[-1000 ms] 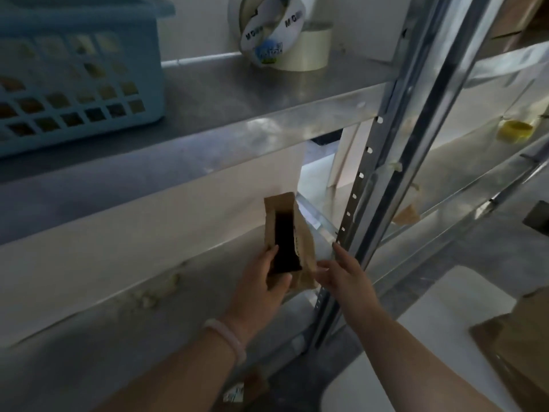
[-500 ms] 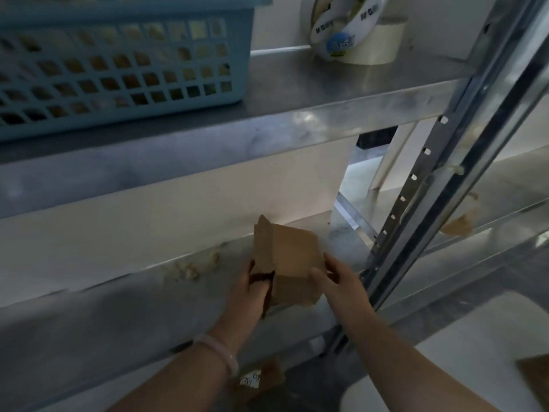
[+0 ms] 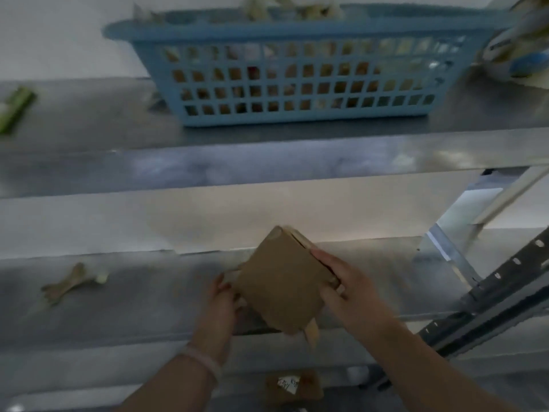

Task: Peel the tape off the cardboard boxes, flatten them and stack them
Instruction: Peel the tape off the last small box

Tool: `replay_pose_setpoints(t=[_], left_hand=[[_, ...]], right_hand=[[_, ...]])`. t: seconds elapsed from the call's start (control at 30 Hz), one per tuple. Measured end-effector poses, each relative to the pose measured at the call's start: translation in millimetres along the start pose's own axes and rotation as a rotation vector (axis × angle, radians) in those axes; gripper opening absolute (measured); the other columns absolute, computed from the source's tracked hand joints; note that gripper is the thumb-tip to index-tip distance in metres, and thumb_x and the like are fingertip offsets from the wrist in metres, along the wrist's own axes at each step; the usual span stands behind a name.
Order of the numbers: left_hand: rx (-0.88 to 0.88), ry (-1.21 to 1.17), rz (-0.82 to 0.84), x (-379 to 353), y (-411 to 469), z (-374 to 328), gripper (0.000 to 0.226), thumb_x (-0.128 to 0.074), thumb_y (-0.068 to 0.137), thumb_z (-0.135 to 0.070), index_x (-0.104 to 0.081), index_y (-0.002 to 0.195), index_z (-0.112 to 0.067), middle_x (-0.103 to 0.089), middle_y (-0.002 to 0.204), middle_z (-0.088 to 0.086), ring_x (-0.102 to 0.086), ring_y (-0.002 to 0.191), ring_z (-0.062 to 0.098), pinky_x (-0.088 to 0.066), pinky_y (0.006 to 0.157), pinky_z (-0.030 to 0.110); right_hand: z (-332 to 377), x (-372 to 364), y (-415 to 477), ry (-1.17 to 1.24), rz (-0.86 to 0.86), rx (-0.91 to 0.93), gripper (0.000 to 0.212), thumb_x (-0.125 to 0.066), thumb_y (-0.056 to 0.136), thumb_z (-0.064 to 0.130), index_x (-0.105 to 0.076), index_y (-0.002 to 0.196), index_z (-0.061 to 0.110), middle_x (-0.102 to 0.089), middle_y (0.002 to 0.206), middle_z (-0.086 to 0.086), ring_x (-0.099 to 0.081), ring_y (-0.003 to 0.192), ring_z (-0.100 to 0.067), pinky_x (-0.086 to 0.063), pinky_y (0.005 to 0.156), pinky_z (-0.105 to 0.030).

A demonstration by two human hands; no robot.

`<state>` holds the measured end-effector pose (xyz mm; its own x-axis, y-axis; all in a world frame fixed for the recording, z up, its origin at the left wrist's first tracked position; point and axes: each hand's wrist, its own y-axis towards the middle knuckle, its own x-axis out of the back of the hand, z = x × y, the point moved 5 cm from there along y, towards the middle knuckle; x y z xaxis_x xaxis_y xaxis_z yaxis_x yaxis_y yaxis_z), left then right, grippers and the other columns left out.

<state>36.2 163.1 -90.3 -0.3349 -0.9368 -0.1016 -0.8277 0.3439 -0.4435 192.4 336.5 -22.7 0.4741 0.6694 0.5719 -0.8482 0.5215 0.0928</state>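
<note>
A small brown cardboard box (image 3: 282,278) is held tilted over the front of the lower metal shelf (image 3: 133,292), one flat side facing me. My left hand (image 3: 221,301) grips its lower left edge, fingers curled round it. My right hand (image 3: 341,283) holds its right edge, thumb on the face and fingers wrapped behind. A loose flap or strip (image 3: 312,334) hangs from the box's bottom corner. The frame is blurred.
A blue plastic basket (image 3: 297,72) filled with scraps stands on the upper shelf (image 3: 267,156), tape rolls (image 3: 517,55) at its right. A crumpled tape scrap (image 3: 71,283) lies on the lower shelf. The slotted upright post (image 3: 490,292) rises at right. Another cardboard piece (image 3: 294,388) lies below.
The view has swung left, so the basket now sits centre. The box has been turned from its open dark end facing me to a flat side, and has come lower over the shelf's edge.
</note>
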Motion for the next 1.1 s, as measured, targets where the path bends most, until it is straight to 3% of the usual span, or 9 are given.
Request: replay_pose_setpoints(t=[0.07, 0.17, 0.27, 0.4, 0.5, 0.6, 0.7, 0.9, 1.1], left_hand=[[-0.248, 0.192, -0.175, 35.1, 8.7, -25.8, 0.039, -0.045, 0.097, -0.012, -0.04, 0.133, -0.028, -0.046, 0.137, 0.011, -0.046, 0.125, 0.029, -0.037, 0.106, 0.052], [-0.498, 0.384, -0.164, 67.6, 11.6, -59.3, 0.031, -0.046, 0.098, -0.015, -0.054, 0.127, -0.025, -0.05, 0.133, -0.001, -0.046, 0.122, 0.014, -0.035, 0.107, 0.034], [-0.427, 0.406, 0.099, 80.6, 16.7, -67.3, 0.021, -0.048, 0.098, -0.031, -0.062, 0.114, -0.033, -0.063, 0.119, -0.011, -0.056, 0.112, 0.009, -0.043, 0.099, 0.031], [-0.443, 0.398, 0.067, 118.6, 27.7, -76.4, 0.029, -0.052, 0.094, -0.006, -0.055, 0.115, -0.026, -0.059, 0.107, -0.018, -0.057, 0.097, -0.006, -0.043, 0.079, 0.006], [-0.367, 0.451, 0.041, 144.8, 43.1, -68.5, 0.024, -0.059, 0.089, 0.0, -0.064, 0.103, -0.019, -0.063, 0.092, -0.016, -0.061, 0.082, -0.004, -0.046, 0.071, 0.007], [-0.29, 0.437, 0.022, 161.2, 54.1, -53.5, 0.018, -0.068, 0.084, -0.005, -0.068, 0.084, -0.023, -0.067, 0.08, -0.005, -0.065, 0.08, 0.018, -0.055, 0.075, 0.031], [-0.289, 0.482, 0.045, 169.7, 59.4, -46.0, 0.01, -0.072, 0.081, -0.01, -0.068, 0.082, -0.019, -0.067, 0.073, -0.007, -0.064, 0.07, 0.005, -0.051, 0.065, 0.018], [-0.294, 0.538, 0.049, 179.5, 71.3, -46.8, 0.021, -0.075, 0.078, -0.014, -0.066, 0.072, -0.032, -0.068, 0.071, -0.008, -0.064, 0.071, 0.013, -0.053, 0.071, 0.027], [-0.332, 0.641, 0.104, 187.8, 70.9, -42.3, 0.022, -0.078, 0.076, -0.023, -0.066, 0.066, -0.039, -0.067, 0.065, -0.016, -0.062, 0.065, 0.0, -0.051, 0.066, 0.023]], right_hand=[[15.2, -21.6, 12.9, -0.041, 0.028, 0.098, 0.06, -0.052, 0.089, 0.018, -0.042, 0.128, 0.061, -0.053, 0.121, 0.024, -0.058, 0.097, 0.0, -0.048, 0.092, -0.025], [44.8, -60.4, 29.9, -0.169, 0.08, 0.338, 0.043, -0.046, 0.092, 0.02, -0.056, 0.127, 0.043, -0.044, 0.134, 0.032, -0.035, 0.13, 0.012, -0.018, 0.12, -0.029], [70.2, -98.5, 40.0, -0.244, 0.074, 0.569, 0.036, -0.043, 0.095, 0.02, -0.061, 0.126, 0.029, -0.05, 0.135, 0.025, -0.036, 0.135, 0.003, -0.012, 0.121, -0.03], [86.1, -140.5, 50.6, -0.315, 0.034, 0.718, 0.04, -0.045, 0.094, 0.013, -0.057, 0.131, 0.021, -0.055, 0.136, 0.01, -0.041, 0.135, -0.006, -0.019, 0.12, -0.036], [85.6, -164.2, 57.1, -0.488, 0.099, 0.697, 0.052, -0.042, 0.087, 0.017, -0.049, 0.138, 0.024, -0.054, 0.14, 0.005, -0.049, 0.128, -0.013, -0.032, 0.112, -0.04], [83.6, -183.3, 63.6, -0.61, 0.137, 0.557, 0.069, -0.044, 0.072, 0.022, -0.042, 0.141, 0.028, -0.053, 0.139, 0.003, -0.054, 0.12, -0.017, -0.044, 0.102, -0.041], [83.6, -199.2, 64.2, -0.673, 0.123, 0.517, 0.079, -0.062, 0.063, 0.022, -0.042, 0.14, 0.029, -0.061, 0.129, 0.005, -0.059, 0.114, -0.019, -0.044, 0.102, -0.041], [95.2, -217.3, 62.1, -0.718, 0.052, 0.494, 0.063, -0.073, 0.064, 0.035, -0.061, 0.125, 0.028, -0.064, 0.121, 0.005, -0.061, 0.106, -0.022, -0.032, 0.104, -0.04], [85.1, -225.1, 48.2, -0.744, -0.081, 0.55, 0.046, -0.071, 0.08, 0.024, -0.064, 0.125, 0.028, -0.066, 0.123, 0.006, -0.061, 0.111, -0.02, -0.038, 0.105, -0.045]])
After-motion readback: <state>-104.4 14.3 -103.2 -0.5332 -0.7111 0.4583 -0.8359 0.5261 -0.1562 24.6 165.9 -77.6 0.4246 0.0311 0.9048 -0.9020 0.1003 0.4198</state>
